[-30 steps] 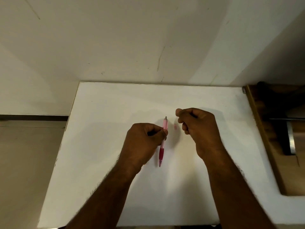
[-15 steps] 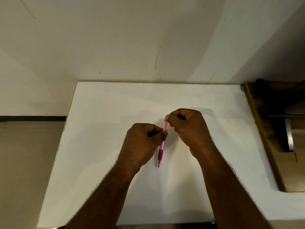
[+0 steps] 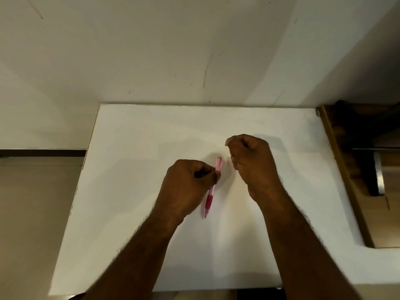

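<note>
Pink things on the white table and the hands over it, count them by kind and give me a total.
Pen: 1, held in the left hand
Small pink piece: 1, lying on the table beside the right hand
Hands: 2, left hand and right hand
Total: 4

Pink pen, in pieces

I see the pen [image 3: 212, 190] pinched near its upper end by my left hand [image 3: 188, 187]. It is clear pink with a darker grip, slanted above the white table [image 3: 151, 137], tip towards me. A small, blurred pale-pink piece [image 3: 228, 161] lies just right of its top end, beside my right hand [image 3: 253, 165].
</note>
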`<act>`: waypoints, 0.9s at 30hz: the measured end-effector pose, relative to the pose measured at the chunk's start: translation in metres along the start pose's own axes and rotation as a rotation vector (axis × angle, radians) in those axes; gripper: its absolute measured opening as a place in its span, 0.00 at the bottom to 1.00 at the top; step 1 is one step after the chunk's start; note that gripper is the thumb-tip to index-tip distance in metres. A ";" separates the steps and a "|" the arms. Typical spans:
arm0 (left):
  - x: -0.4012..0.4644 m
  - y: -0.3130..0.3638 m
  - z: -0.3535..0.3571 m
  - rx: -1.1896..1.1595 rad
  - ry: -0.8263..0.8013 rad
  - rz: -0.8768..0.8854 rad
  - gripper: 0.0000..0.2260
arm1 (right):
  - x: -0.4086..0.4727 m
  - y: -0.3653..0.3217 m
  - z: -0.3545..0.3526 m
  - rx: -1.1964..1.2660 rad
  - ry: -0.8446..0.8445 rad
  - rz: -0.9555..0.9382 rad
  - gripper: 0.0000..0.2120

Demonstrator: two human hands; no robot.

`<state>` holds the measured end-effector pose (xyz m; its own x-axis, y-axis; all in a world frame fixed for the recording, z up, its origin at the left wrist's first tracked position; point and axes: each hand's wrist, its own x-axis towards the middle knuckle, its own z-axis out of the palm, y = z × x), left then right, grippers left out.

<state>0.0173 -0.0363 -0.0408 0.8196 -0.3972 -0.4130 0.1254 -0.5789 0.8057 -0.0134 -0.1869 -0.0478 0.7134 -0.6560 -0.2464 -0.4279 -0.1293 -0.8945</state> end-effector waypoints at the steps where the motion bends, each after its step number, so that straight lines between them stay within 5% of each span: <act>1: 0.000 0.000 0.000 -0.009 -0.001 0.000 0.08 | 0.002 0.002 -0.003 -0.007 0.030 0.006 0.11; 7: 0.000 0.000 -0.002 -0.051 0.003 0.003 0.08 | 0.005 0.019 -0.014 -0.498 0.039 -0.027 0.08; 12: -0.002 0.003 -0.003 -0.075 -0.005 0.003 0.08 | 0.003 0.022 -0.009 -0.640 0.029 -0.059 0.10; 15: -0.002 0.004 -0.005 -0.099 0.008 -0.007 0.07 | 0.003 0.020 -0.012 -0.574 0.039 -0.035 0.10; 19: -0.001 0.003 -0.007 -0.120 0.030 -0.026 0.07 | 0.000 0.005 -0.028 -0.197 0.041 0.014 0.06; 24: 0.001 0.000 -0.007 -0.098 0.056 -0.018 0.07 | -0.020 -0.008 -0.027 -0.113 -0.476 0.104 0.04; 27: 0.003 -0.002 -0.006 -0.077 0.057 -0.021 0.08 | -0.022 -0.010 -0.022 -0.132 -0.506 0.131 0.06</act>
<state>0.0230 -0.0316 -0.0413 0.8467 -0.3427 -0.4070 0.1837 -0.5297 0.8280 -0.0371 -0.1875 -0.0255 0.8134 -0.2371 -0.5313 -0.5746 -0.1844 -0.7974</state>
